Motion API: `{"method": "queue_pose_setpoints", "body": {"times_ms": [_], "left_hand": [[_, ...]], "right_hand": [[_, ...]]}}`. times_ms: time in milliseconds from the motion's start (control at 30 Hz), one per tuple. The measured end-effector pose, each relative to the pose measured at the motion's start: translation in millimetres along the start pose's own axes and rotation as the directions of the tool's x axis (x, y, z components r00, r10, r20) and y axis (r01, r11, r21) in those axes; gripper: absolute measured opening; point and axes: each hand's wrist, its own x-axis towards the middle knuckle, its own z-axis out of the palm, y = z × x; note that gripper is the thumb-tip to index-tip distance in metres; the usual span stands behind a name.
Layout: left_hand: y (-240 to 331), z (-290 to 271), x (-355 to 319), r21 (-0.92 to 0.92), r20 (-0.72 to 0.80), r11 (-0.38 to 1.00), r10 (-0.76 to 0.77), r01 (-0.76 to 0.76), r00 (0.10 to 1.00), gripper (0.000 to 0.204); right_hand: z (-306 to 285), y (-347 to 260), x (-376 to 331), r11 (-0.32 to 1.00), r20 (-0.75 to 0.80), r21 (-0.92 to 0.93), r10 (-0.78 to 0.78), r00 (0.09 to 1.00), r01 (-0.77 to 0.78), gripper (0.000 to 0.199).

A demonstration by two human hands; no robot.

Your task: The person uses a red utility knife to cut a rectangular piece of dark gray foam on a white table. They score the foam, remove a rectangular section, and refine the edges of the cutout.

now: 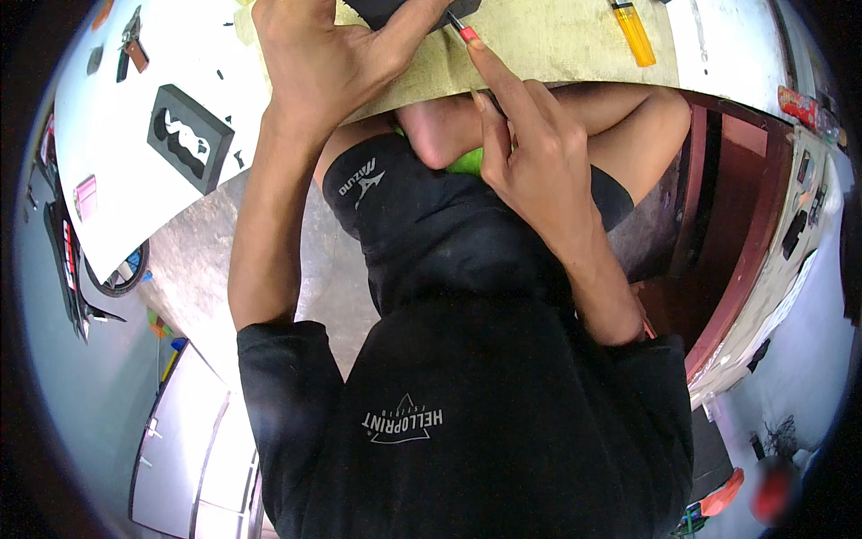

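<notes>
Left hand (pixel 323 54) grips a dark object (pixel 395 11) at the surface's (pixel 557 45) near edge. Right hand (pixel 525 153), fingers partly curled, touches a small red-tipped tool (pixel 464 29) just beside it.

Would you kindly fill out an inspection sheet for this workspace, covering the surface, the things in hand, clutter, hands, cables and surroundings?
Surface: white tabletop with a beige mat at the far edge.
Job's things: dark object under the left hand; small red-tipped tool at the right fingertips.
Clutter: black foam insert with cut-outs, yellow lighter, small dark scraps.
Hands: left hand grips the dark object; right hand pinches the tool.
Cables: nothing seen.
Surroundings: red-brown wooden frame on the right; grey floor below.
</notes>
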Motion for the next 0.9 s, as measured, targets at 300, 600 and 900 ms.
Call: {"method": "queue_pose_setpoints", "body": {"times_ms": [300,600,900], "left_hand": [[-2,2,-3,-0.065,-0.01,0.998,0.011,-0.012,1.0,0.055],[-7,1,1,-0.048,0.0,0.999,0.022,-0.021,1.0,0.055],[-14,5,0,-0.104,-0.036,0.994,0.01,-0.013,0.999,0.056]], "right_hand": [[1,2,1,1.0,-0.017,0.014,-0.026,1.0,0.026,0.052],[5,4,-3,0.999,-0.067,0.033,-0.02,0.998,0.022,0.055],[2,2,2,0.998,-0.049,0.027,-0.053,0.997,0.054,0.051]]}}
